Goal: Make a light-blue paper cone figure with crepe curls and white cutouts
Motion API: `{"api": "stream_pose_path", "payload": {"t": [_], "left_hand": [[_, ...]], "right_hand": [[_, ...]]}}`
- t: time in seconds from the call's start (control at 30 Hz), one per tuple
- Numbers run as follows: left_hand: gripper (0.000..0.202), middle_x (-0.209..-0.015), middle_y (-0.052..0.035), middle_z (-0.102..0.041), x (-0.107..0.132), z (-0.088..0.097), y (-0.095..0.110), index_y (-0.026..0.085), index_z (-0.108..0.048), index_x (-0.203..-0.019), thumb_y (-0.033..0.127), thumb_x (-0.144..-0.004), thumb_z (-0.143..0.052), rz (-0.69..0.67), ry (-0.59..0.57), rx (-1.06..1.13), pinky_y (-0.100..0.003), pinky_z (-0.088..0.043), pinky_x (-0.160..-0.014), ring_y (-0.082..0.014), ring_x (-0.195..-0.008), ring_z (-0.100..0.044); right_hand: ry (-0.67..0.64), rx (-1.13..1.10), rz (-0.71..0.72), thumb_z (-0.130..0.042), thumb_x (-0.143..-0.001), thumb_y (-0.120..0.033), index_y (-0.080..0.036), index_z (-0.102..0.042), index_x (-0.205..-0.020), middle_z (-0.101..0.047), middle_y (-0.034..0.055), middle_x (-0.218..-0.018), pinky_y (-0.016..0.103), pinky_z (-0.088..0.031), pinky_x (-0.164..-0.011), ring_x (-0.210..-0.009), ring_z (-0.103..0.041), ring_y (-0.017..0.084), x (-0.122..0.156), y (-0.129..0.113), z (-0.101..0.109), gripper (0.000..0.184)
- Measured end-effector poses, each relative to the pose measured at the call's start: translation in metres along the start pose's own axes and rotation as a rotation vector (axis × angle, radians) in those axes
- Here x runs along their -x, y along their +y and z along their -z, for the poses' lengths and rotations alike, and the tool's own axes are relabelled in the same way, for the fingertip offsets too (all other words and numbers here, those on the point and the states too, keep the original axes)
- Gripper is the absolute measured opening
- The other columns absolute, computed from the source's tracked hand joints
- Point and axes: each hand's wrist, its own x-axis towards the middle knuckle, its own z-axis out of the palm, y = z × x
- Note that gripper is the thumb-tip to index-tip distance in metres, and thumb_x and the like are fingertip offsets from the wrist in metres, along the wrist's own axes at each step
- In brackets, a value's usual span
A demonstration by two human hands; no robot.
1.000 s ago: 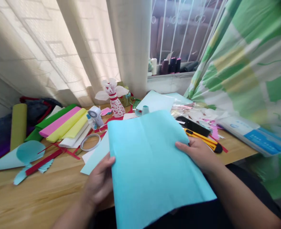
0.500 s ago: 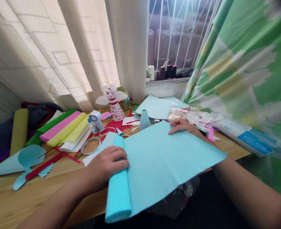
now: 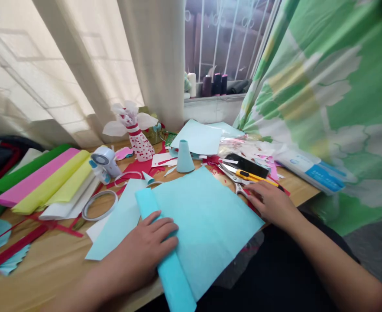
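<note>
A light blue crepe paper sheet (image 3: 204,216) lies half unrolled on the wooden table (image 3: 41,277), its rolled part (image 3: 173,277) running toward me. My left hand (image 3: 147,249) lies flat on the roll, fingers stretched out, pressing it down. My right hand (image 3: 269,201) rests at the sheet's right edge, fingers curled over the handles of a pair of scissors (image 3: 234,180); whether it grips them I cannot make out. A yellow utility knife (image 3: 256,177) lies just beyond the scissors.
Folded green, pink and yellow crepe paper (image 3: 44,182) lies at the left with a tape ring (image 3: 100,204) and a tape dispenser (image 3: 105,161). A paper doll (image 3: 138,134), a small blue cone (image 3: 184,157) and paper scraps sit behind. Curtains hang at the back and right.
My right hand has left the sheet's far corner and come down to its right edge by the scissors. The sheet has shifted left and the view has turned left.
</note>
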Motion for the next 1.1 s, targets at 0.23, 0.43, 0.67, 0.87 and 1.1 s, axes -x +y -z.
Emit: {"api": "stream_pose_path", "payload": {"t": [0.23,0.43,0.67,0.87,1.1], "left_hand": [[0.026,-0.121,-0.0027,-0.061,0.005,-0.018,-0.006,0.025,-0.056,-0.109,0.018,-0.085,-0.049,-0.033,0.143,-0.001,-0.047,-0.014,-0.11,-0.0218,-0.119,-0.048],[0.028,-0.117,-0.0021,-0.064,0.005,-0.025,-0.008,0.026,-0.056,-0.111,0.022,-0.085,-0.051,-0.057,0.246,-0.007,-0.045,-0.01,-0.111,-0.0209,-0.116,-0.05],[0.029,-0.107,-0.0026,-0.067,0.002,-0.022,-0.006,0.024,-0.058,-0.107,0.011,-0.089,-0.041,-0.098,0.293,-0.035,-0.047,-0.019,-0.108,-0.02,-0.106,-0.056],[0.029,-0.102,-0.0021,-0.067,-0.001,-0.01,-0.006,0.025,-0.057,-0.112,0.013,-0.093,-0.038,-0.092,0.256,-0.03,-0.046,-0.025,-0.105,-0.0185,-0.1,-0.057],[0.029,-0.093,-0.0033,-0.066,-0.001,0.017,0.007,0.024,-0.057,-0.111,0.012,-0.092,-0.038,-0.122,0.267,-0.111,-0.049,-0.026,-0.105,-0.0169,-0.09,-0.058]], "right_hand": [[-0.072,0.113,-0.017,-0.052,-0.082,-0.031,-0.019,-0.068,-0.098,-0.067,0.012,-0.099,0.039,-0.053,-0.075,-0.088,-0.064,0.027,0.009,-0.001,-0.004,0.025],[0.007,0.208,-0.086,-0.046,-0.084,-0.024,-0.019,-0.069,-0.092,-0.069,0.0111,-0.095,0.039,-0.051,-0.081,-0.09,-0.063,0.025,-0.005,0.028,0.002,0.026],[0.057,0.194,-0.108,-0.051,-0.079,-0.027,-0.018,-0.069,-0.086,-0.07,0.0131,-0.088,0.047,-0.052,-0.075,-0.082,-0.064,0.03,-0.018,0.044,0.013,0.022],[-0.24,-0.167,0.333,-0.057,-0.081,-0.049,-0.022,-0.055,-0.122,-0.058,0.0119,-0.127,0.044,-0.041,-0.1,-0.12,-0.05,0.027,0.017,-0.043,0.021,0.049],[-0.35,-0.083,0.509,-0.058,-0.083,-0.034,-0.027,-0.037,-0.139,-0.042,0.0098,-0.143,0.059,-0.032,-0.101,-0.132,-0.034,0.034,0.06,-0.098,-0.012,0.061]]}}
